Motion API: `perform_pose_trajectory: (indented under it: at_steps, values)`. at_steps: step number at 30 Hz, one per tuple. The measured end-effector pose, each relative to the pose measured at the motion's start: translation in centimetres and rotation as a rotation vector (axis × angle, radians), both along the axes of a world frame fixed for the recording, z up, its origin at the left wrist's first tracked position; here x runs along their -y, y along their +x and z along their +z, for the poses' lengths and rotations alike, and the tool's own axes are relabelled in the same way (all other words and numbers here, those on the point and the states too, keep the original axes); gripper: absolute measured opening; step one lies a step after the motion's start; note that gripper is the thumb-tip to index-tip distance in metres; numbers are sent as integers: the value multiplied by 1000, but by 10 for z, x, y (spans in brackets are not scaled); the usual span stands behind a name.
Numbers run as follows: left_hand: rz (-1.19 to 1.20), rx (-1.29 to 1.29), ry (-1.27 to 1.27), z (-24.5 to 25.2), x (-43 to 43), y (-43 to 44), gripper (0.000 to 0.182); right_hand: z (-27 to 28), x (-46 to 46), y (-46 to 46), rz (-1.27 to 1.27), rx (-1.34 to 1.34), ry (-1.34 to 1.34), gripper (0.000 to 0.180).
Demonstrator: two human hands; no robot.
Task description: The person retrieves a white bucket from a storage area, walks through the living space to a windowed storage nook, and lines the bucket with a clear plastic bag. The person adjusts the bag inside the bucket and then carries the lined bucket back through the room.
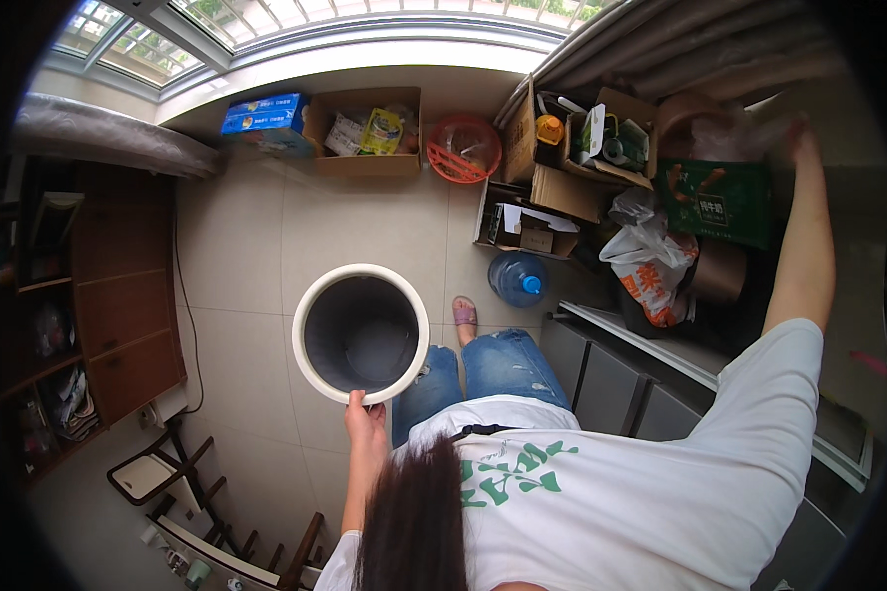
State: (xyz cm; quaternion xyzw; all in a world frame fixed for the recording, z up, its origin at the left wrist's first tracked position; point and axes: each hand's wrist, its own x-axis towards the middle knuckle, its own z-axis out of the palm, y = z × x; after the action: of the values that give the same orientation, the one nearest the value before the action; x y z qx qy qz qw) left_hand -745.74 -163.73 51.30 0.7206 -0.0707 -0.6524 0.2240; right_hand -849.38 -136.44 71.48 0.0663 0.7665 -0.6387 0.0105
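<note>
My left hand grips the near rim of a round bin with a cream rim and a dark grey inside. A small amount of light shows on its bottom, and nothing is seen lying in it. My right arm reaches out to the far right. There my right hand is blurred, beside a thin translucent plastic bag; whether the fingers hold it I cannot tell. Just below lies a green carrier bag with orange handles, and a white plastic bag with orange print sits to its left.
Along the window wall stand blue boxes, a cardboard box of packets and a red basket. Opened cartons and a blue water jug are right of it. A grey cabinet flanks my right; a wooden chair stands lower left.
</note>
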Motion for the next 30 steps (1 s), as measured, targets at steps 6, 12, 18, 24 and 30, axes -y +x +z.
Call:
perform_pose_trajectory:
  at_steps: [6, 12, 18, 24, 30]
  values:
    - [-1, -9, -31, -5, 1, -2, 30, 62, 12, 17, 5, -170, 34, 28]
    - [56, -39, -30, -9, 8, -5, 30, 81, 46, 66, -66, -293, 325, 37]
    - [172, -34, -33, -17, 38, 11, 28, 66, 165, 190, -135, -627, 914, 42]
    - [213, -24, -86, -37, 90, 36, 29, -47, 308, 339, 588, -852, 303, 39]
    - [189, 24, -83, -102, 160, 47, 30, -190, 388, 480, 947, -430, 381, 40]
